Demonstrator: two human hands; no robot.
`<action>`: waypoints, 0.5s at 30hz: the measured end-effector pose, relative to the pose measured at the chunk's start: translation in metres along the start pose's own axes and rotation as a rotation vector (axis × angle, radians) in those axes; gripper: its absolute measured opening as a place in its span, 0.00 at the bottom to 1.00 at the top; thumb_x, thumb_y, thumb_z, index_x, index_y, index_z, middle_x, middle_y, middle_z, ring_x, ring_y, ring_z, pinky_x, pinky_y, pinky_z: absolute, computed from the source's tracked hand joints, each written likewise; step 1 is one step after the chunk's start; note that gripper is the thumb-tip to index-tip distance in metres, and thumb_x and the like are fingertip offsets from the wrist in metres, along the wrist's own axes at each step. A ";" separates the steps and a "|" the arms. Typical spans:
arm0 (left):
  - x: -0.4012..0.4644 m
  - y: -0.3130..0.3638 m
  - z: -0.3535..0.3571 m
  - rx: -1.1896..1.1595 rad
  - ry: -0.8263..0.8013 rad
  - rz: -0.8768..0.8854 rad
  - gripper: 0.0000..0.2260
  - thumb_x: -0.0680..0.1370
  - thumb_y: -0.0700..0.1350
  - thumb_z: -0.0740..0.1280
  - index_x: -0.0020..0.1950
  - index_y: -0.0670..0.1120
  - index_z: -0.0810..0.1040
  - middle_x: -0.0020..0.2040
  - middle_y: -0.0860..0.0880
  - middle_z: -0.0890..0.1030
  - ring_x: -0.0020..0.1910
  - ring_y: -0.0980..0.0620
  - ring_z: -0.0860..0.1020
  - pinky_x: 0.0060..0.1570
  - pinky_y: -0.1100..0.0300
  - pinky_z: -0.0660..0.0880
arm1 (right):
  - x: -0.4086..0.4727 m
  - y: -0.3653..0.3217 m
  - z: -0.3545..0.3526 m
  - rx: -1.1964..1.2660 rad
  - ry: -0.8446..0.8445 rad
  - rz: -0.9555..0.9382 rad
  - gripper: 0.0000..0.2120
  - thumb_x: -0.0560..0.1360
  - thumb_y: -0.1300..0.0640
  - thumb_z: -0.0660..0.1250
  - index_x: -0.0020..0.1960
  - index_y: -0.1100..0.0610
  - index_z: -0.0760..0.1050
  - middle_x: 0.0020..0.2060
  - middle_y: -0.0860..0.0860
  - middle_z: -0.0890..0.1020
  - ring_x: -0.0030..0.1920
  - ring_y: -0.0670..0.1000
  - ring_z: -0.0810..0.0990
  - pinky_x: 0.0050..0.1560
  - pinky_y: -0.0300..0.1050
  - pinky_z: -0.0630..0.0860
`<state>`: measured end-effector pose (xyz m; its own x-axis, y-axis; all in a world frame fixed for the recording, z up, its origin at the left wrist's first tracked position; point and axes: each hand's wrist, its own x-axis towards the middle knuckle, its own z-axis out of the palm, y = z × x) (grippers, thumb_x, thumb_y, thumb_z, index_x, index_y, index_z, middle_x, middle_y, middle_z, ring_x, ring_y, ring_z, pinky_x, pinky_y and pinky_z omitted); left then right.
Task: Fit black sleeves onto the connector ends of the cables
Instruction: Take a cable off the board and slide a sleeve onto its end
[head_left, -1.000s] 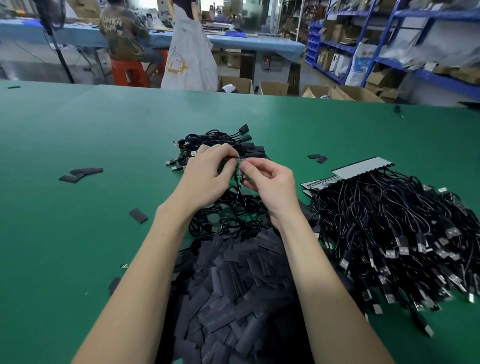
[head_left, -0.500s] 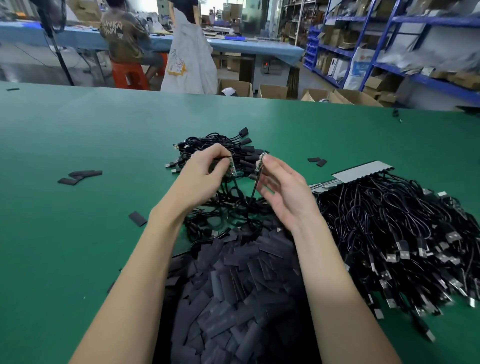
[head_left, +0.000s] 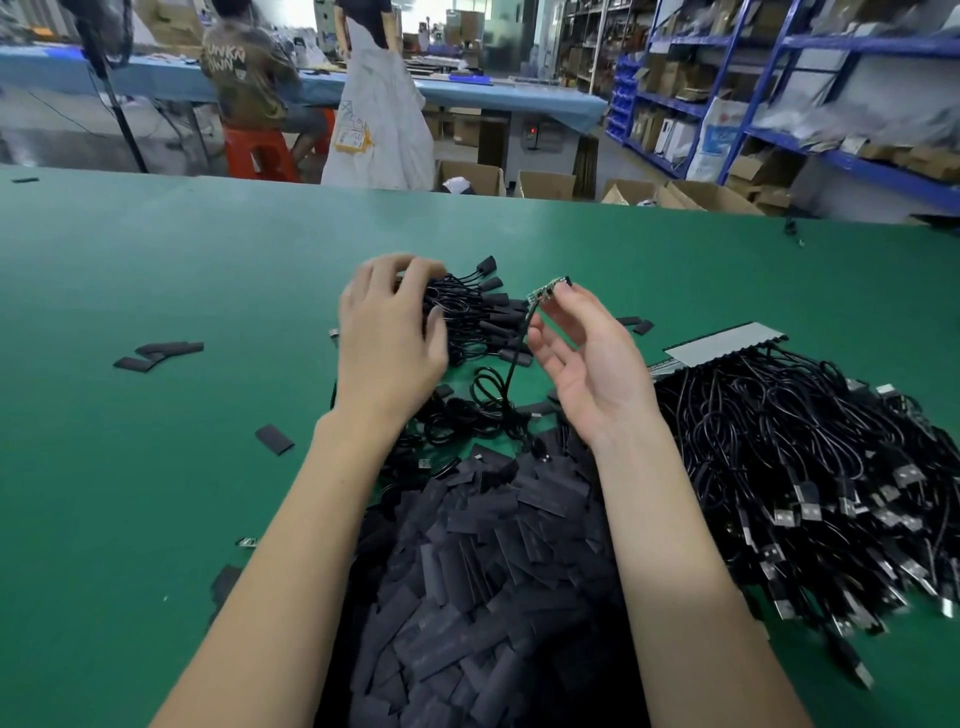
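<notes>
Since half a second ago your hands have parted: the left hand (head_left: 387, 343) has dropped onto the finished bundle, the right hand (head_left: 587, 364) has lifted its cable.

Nearest you: one heap of loose black sleeves (head_left: 483, 587), too many to count. To its right, one large pile of unsleeved cables (head_left: 810, 467), metal plugs showing, also uncountable.

Your right hand, palm up, pinches one cable's connector end (head_left: 546, 291), a bare little circuit board, between thumb and forefinger; other fingers relaxed. Its cord (head_left: 511, 364) hangs down to the green table (head_left: 130, 467).

Your left hand rests fingers spread and loosely curled on the sleeved bundle (head_left: 483, 317); whether it grips anything, you cannot tell.

Strays: one sleeve (head_left: 274, 439) left of your forearm, three or so (head_left: 158, 354) farther left, two (head_left: 638, 324) beyond the right hand.
</notes>
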<state>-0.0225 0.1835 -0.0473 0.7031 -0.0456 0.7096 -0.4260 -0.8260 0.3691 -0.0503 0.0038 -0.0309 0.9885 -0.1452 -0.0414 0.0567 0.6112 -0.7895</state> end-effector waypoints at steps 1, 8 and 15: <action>0.000 0.008 0.002 -0.047 0.045 0.041 0.12 0.78 0.41 0.66 0.61 0.45 0.78 0.59 0.46 0.77 0.62 0.45 0.72 0.64 0.50 0.67 | 0.000 0.001 0.001 0.016 -0.005 0.007 0.02 0.79 0.62 0.69 0.51 0.58 0.77 0.36 0.50 0.84 0.37 0.48 0.85 0.40 0.39 0.81; -0.003 0.039 0.016 -0.540 -0.067 0.127 0.07 0.78 0.41 0.69 0.56 0.44 0.79 0.51 0.51 0.79 0.46 0.55 0.79 0.49 0.60 0.78 | 0.002 0.006 0.000 0.037 -0.018 0.058 0.06 0.80 0.67 0.64 0.46 0.59 0.75 0.34 0.53 0.82 0.37 0.50 0.86 0.44 0.44 0.84; -0.003 0.029 0.018 -0.492 -0.139 0.031 0.05 0.77 0.40 0.73 0.52 0.46 0.83 0.50 0.53 0.78 0.39 0.62 0.77 0.42 0.72 0.71 | 0.007 0.003 -0.014 -0.368 -0.098 0.051 0.02 0.80 0.60 0.68 0.49 0.54 0.78 0.40 0.50 0.86 0.44 0.50 0.86 0.46 0.43 0.83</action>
<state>-0.0272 0.1495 -0.0493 0.7405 -0.1681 0.6507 -0.6422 -0.4622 0.6115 -0.0453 -0.0061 -0.0422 0.9985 -0.0362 -0.0419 -0.0294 0.2931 -0.9556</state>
